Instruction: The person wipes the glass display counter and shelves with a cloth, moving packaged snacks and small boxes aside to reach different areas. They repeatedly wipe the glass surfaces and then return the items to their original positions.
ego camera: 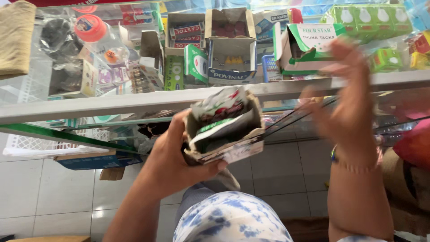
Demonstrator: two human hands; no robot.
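Observation:
My left hand grips a bundle of flat printed packets, held upright in front of a glass display counter. Thin dark rubber band strands stretch taut from the bundle's right edge over to my right hand. That hand is raised and motion-blurred, with its fingers pointing up and the band pulled around them. It hovers just in front of the counter's metal edge.
Behind the glass are several small open cardboard boxes and a green-and-white box. A white basket and a blue carton sit under the counter on a tiled floor. A red bag lies at right.

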